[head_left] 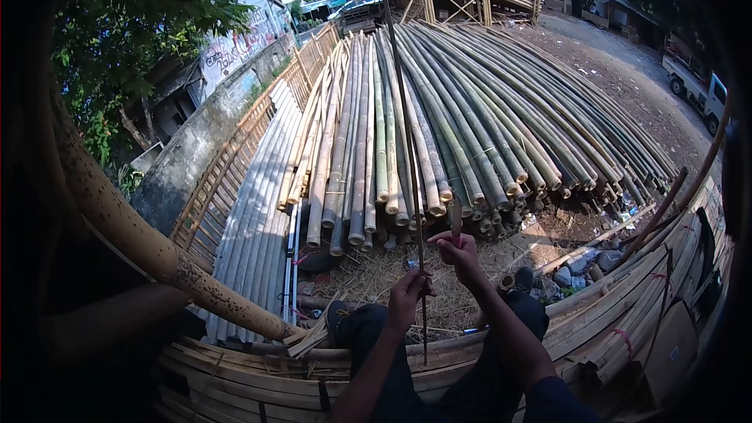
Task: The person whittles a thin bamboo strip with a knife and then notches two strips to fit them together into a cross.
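Observation:
My left hand (pixel 407 298) is closed around a long, thin, dark bamboo strip (pixel 403 102). The strip stands almost upright, rising far above my hand and reaching down between my knees. Close on its right, my right hand (pixel 459 257) is closed on a knife (pixel 457 221), whose flat blade points up; a bit of pinkish red shows at its base. The index finger of that hand reaches left toward the strip; whether it touches cannot be made out. Both hands are over my lap, just above my knees.
Long bamboo poles (pixel 462 133) lie stacked ahead, cut ends facing me. Split bamboo (pixel 611 325) lies at right, and a thick pole (pixel 141 223) crosses the left. Corrugated sheets (pixel 254 227) lie beside a slatted bamboo fence (pixel 223 180). A truck (pixel 695 82) stands far right.

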Demonstrator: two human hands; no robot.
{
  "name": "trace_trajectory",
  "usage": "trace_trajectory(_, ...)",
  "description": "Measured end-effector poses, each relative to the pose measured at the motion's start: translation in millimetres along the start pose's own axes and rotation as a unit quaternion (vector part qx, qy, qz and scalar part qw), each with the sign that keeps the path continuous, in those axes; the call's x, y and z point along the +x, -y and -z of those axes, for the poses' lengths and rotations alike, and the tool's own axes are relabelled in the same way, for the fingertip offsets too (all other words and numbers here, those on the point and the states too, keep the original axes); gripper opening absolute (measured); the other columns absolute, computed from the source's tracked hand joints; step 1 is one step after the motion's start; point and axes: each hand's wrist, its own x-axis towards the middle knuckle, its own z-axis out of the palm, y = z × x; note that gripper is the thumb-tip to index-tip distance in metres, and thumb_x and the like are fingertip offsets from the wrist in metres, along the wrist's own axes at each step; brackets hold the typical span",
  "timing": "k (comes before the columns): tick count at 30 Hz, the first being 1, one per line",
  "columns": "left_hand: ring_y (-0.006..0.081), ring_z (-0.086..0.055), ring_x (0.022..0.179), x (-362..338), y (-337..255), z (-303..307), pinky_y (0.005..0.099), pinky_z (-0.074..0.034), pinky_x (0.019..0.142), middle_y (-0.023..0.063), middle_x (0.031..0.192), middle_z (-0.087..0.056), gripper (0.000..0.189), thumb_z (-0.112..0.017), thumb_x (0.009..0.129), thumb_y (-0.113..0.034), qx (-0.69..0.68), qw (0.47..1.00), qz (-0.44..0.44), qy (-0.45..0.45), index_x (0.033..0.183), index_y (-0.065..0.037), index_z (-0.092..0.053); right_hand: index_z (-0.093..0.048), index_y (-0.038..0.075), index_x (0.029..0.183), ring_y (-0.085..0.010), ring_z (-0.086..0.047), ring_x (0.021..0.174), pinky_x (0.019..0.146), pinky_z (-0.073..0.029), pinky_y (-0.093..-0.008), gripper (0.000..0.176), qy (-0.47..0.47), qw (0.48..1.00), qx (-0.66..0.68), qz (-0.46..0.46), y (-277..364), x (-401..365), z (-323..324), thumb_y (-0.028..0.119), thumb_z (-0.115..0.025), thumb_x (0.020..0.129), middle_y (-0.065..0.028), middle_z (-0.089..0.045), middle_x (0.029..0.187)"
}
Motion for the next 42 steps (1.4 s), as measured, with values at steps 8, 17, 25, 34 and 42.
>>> trace_trajectory(8, 0.0115, -0.052, 0.071, -7.0, 2.4, -1.9, 0.0278, -0.047, 0.068, 0.0033, 0.078, -0.051, 0.017, -0.044, 0.097, -0.01, -0.015, 0.999, 0.038, -0.028, 0.101, 0.0, -0.057, -0.069, 0.003, 0.095, -0.0007, -0.033, 0.051, 0.047, -0.022, -0.0194, 0.022, 0.034, 0.999, -0.018, -0.02, 7.4, -3.7, -3.2, 0.023, -0.066, 0.086, 0.009, -0.044, 0.058)
trace_trajectory(17, 0.0077, -0.037, 0.063, -10.1, -2.9, 1.4, 0.0233, -0.033, 0.059, -0.0002, 0.072, -0.041, 0.014, -0.044, 0.097, -0.013, -0.124, 0.99, 0.062, 0.016, 0.093, -0.002, -0.051, -0.051, 0.005, 0.065, -0.0053, -0.03, 0.052, 0.048, -0.026, -0.026, 0.03, 0.034, 0.988, -0.121, 0.09, -5.9, 2.9, -0.7, 0.02, -0.062, 0.088, 0.006, -0.038, 0.055)
trace_trajectory(25, 0.0075, -0.034, 0.06, -6.5, -1.9, 7.0, 0.0228, -0.028, 0.054, -0.0015, 0.069, -0.036, 0.017, -0.048, 0.093, -0.02, -0.165, 0.984, 0.06, 0.041, 0.088, -0.003, -0.049, -0.044, 0.002, 0.061, -0.0081, -0.035, 0.051, 0.047, -0.03, -0.0291, 0.036, 0.049, 0.951, -0.269, 0.144, 22.2, -4.8, -6.3, 0.018, -0.063, 0.087, -0.0038, -0.041, 0.053)
trace_trajectory(34, 0.0065, -0.028, 0.044, 31.1, -23.8, -10.2, 0.023, -0.022, 0.041, -0.0035, 0.056, -0.03, 0.038, -0.044, 0.097, -0.041, -0.118, 0.987, 0.041, 0.099, 0.084, -0.006, -0.048, -0.047, 0.001, 0.063, -0.0351, -0.05, 0.051, 0.048, -0.035, -0.0396, 0.026, 0.027, 0.845, -0.472, 0.249, 41.4, -0.5, 9.0, 0.016, -0.067, 0.069, -0.015, -0.046, 0.056)
trace_trajectory(42, 0.0049, -0.026, 0.042, 73.9, -150.4, -45.5, 0.0202, -0.024, 0.038, -0.0025, 0.056, -0.032, 0.027, -0.04, 0.1, -0.033, -0.07, 0.974, 0.059, 0.209, 0.109, -0.008, -0.046, -0.044, 0.0, 0.061, -0.0304, -0.046, 0.045, 0.046, -0.033, -0.0377, 0.029, -0.091, 0.867, -0.426, 0.242, 47.8, 4.6, 50.1, 0.015, -0.063, 0.077, -0.0148, -0.043, 0.052)
